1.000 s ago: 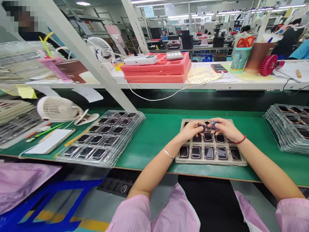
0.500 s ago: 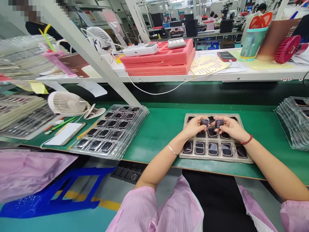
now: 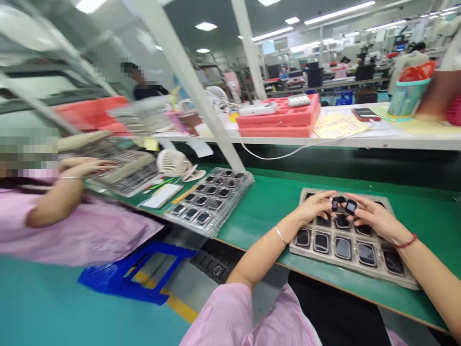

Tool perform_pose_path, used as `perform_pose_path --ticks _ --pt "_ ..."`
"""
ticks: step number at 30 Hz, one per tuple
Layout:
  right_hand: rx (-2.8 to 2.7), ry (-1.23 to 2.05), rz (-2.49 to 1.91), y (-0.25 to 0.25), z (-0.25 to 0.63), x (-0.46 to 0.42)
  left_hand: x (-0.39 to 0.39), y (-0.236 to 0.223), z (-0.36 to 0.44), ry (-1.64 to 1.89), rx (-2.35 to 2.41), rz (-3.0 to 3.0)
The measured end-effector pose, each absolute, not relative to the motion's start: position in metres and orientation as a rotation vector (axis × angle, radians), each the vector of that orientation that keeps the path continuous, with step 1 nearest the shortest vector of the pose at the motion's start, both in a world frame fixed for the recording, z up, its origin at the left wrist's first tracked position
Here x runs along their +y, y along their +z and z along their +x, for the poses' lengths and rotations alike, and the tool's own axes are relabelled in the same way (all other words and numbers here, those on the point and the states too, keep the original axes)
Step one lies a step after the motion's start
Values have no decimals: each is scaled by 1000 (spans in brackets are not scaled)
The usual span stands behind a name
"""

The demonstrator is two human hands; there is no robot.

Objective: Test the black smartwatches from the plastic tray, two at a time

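Head view: left fingers [image 3: 320,203] grip dark module [image 3: 334,203], right fingers [image 3: 363,207] another [image 3: 351,207].

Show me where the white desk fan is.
In the head view, the white desk fan stands on the far edge of the green bench, left of the person's left hand, just beyond the stack of clear plastic trays.

No readable text in this view; the pale yellow printed sheet [image 3: 338,126] on the white shelf [image 3: 288,140] carries marks too small to read.
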State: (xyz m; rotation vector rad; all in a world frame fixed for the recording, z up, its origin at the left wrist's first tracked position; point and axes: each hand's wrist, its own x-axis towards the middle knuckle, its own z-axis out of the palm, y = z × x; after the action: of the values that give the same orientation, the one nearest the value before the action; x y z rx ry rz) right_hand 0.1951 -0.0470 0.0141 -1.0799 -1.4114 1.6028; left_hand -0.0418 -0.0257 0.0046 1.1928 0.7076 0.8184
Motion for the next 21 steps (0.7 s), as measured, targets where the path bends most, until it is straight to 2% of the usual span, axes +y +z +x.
perform_pose_path --ticks 13,21 --pt "-1651 1546 -1123 1 209 -30 -27 9 -37 795 773 1329" --pt "-1753 1451 -981 5 201 -32 -25 5 -40 758 777 1313"
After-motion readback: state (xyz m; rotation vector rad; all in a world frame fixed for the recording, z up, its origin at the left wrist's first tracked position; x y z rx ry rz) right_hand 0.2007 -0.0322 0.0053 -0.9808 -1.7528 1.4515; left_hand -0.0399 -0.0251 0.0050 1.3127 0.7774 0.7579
